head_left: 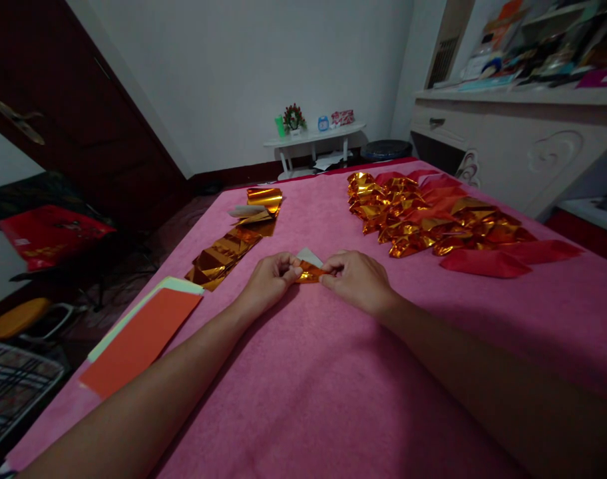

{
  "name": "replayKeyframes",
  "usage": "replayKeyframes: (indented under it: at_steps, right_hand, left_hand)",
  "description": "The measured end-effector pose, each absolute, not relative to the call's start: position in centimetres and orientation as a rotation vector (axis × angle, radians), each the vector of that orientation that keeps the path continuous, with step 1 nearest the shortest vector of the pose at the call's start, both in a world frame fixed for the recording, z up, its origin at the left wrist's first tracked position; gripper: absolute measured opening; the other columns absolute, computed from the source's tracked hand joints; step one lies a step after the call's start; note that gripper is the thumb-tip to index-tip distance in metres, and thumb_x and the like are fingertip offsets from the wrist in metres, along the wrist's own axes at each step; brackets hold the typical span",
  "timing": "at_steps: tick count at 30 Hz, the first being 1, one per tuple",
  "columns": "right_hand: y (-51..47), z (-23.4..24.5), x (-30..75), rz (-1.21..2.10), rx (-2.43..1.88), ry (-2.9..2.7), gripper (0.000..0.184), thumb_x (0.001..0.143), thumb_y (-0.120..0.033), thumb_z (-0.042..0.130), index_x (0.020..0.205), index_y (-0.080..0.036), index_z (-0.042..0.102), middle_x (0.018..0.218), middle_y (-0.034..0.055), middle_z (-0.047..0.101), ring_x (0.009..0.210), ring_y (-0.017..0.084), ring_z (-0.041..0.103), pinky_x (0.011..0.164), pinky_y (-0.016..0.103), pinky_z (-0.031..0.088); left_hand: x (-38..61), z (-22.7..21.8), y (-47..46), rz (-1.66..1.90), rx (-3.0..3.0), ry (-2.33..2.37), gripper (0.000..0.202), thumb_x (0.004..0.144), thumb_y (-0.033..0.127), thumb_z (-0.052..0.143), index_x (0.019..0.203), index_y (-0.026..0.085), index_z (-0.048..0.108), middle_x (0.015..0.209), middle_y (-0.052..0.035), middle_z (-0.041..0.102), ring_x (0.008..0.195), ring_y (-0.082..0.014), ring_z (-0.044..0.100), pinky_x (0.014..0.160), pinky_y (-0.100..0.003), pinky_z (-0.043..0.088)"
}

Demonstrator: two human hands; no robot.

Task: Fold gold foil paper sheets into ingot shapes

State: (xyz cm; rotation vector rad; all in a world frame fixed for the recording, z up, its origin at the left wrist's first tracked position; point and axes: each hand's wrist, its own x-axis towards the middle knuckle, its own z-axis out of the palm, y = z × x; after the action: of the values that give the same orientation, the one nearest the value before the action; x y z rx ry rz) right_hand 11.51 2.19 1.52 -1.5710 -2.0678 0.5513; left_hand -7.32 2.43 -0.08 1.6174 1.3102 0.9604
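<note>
Between my two hands, a small piece of gold foil paper point(311, 272) is partly folded, with a pale grey corner pointing up at its far side. My left hand point(273, 279) pinches its left end between thumb and fingers. At the other end, my right hand point(356, 276) grips the same paper, thumb toward me. Both hands rest low over the pink cloth point(293, 386). Ahead to the left lies a row of gold foil sheets point(226, 253), some with grey backs. Ahead to the right sit several folded gold foil pieces point(408, 213) in rows.
Red folded papers point(508, 259) lie at the right of the gold pieces. An orange paper stack point(144, 339) lies by the left edge, near my left forearm. Beyond the table stand a small white shelf point(313, 136) and a white cabinet point(513, 133). A stool point(16, 318) is at left.
</note>
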Motion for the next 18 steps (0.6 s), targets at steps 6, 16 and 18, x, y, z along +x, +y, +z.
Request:
replayKeyframes:
  at_steps: [6,16,18]
  right_hand:
    - [2.2,1.3,11.4,0.546,-1.568,-2.046,0.018,0.073,-0.040,0.062,0.064,-0.025,0.068,0.067,-0.0022,0.066,0.060,0.011,0.055,0.050,0.024,0.027]
    - [1.8,0.6,13.1,0.781,-1.348,-1.995,0.026,0.064,-0.012,0.054,0.082,-0.022,0.069,0.072,-0.0012,0.063,0.058,0.010,0.050,0.053,0.021,0.033]
    - [1.6,0.7,13.3,0.805,-1.314,-2.030,0.027,0.063,-0.011,0.053,0.082,-0.021,0.069,0.073,-0.0010,0.062,0.059,0.010,0.050,0.053,0.021,0.034]
  left_hand:
    - [-7.2,-0.1,2.3,0.946,1.647,1.299,0.015,0.076,0.026,0.062,0.072,0.013,0.055,0.062,0.0032,0.050,0.053,-0.0062,0.043,0.051,-0.019,0.030]
    - [-8.1,1.4,-1.0,0.817,2.463,0.956,0.013,0.085,0.021,0.055,0.089,0.017,0.067,0.088,-0.0067,0.067,0.083,-0.0157,0.059,0.076,-0.028,0.046]
    - [-8.1,1.6,-1.5,0.747,2.654,0.925,0.017,0.086,0.018,0.053,0.094,0.019,0.068,0.093,-0.0072,0.067,0.087,-0.0162,0.059,0.077,-0.028,0.046]
